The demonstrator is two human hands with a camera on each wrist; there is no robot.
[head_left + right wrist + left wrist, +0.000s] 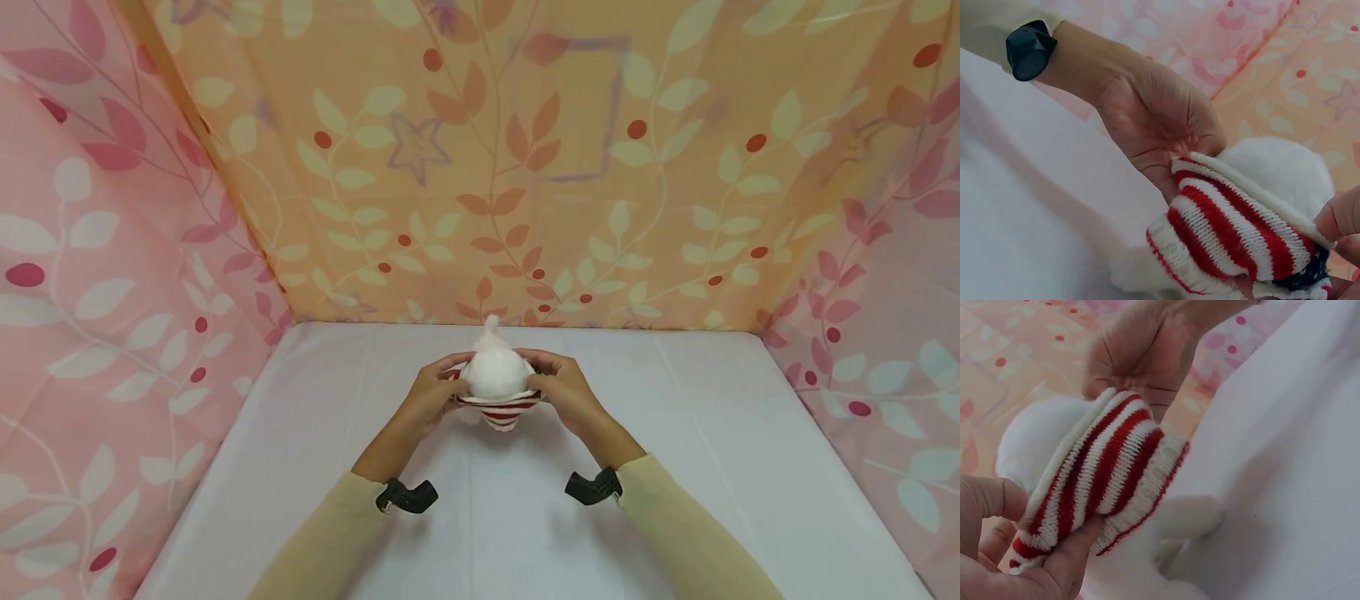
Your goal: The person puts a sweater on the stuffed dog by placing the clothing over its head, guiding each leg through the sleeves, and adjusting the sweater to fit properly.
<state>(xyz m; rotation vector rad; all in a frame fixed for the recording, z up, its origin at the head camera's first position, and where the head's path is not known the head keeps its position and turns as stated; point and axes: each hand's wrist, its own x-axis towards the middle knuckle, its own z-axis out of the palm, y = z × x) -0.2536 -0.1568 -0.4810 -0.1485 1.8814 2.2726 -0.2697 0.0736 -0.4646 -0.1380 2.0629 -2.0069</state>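
Observation:
Held up in the middle of the head view is a white plush toy [497, 372] with a smooth round part facing up. Around it sits a red-and-white striped knitted garment [1107, 465] with a rolled cream edge and a ribbed, red-trimmed edge. My left hand [431, 398] pinches one side of the cream edge, thumb above and fingers beneath. On the opposite side my right hand [567, 392] grips the same edge. The right wrist view shows a navy patch with white specks [1309, 273] by the right fingers. White stubby plush limbs [1191, 515] stick out below the ribbed edge.
A white-covered table [495, 517] lies under the hands. Orange leaf-patterned cloth [487, 167] hangs behind, with pink patterned cloth [112, 333] along the left side and more on the right. Black wrist cameras [408, 496] are worn over both sleeves.

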